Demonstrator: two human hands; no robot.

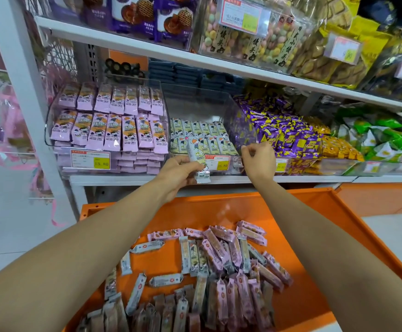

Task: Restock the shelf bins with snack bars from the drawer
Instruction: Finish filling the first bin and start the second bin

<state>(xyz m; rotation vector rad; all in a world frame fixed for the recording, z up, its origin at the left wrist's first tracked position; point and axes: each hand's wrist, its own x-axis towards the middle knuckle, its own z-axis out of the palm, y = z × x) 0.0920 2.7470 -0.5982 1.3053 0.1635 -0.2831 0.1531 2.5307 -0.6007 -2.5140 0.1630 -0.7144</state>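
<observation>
A person's view looks down at a shop shelf [113, 179] with two bare arms reaching forward. The left hand [178, 173] has its grip closed around one green-wrapped snack bar [198, 155]. It holds the bar upright by its lower half, just in front of the middle bin [207, 99], with the bar's top overlapping the bin's front edge. The right hand [258, 161] is at the front right corner of that same clear bin, fingers curled together at the rim. It is not clear whether this grip pinches the plastic or only touches it. Inside the middle bin, green bars [202, 131] lie in two neat rows along the bottom, with the clear walls above them bare. A price tag [221, 162] is fixed to the bin's front, partly behind the held bar. To the left, a second clear bin [47, 130] is packed with pink bars [113, 133] in stacked rows. To the right, purple-wrapped sweets [286, 133] are heaped in another bin. Below the shelf, an orange drawer [219, 207] is pulled open beneath the arms. It holds loose bars [219, 259], pink and pale green mixed, scattered and lying at all angles across its floor. An upper shelf [171, 53] carries bagged biscuits and boxed sweets.
</observation>
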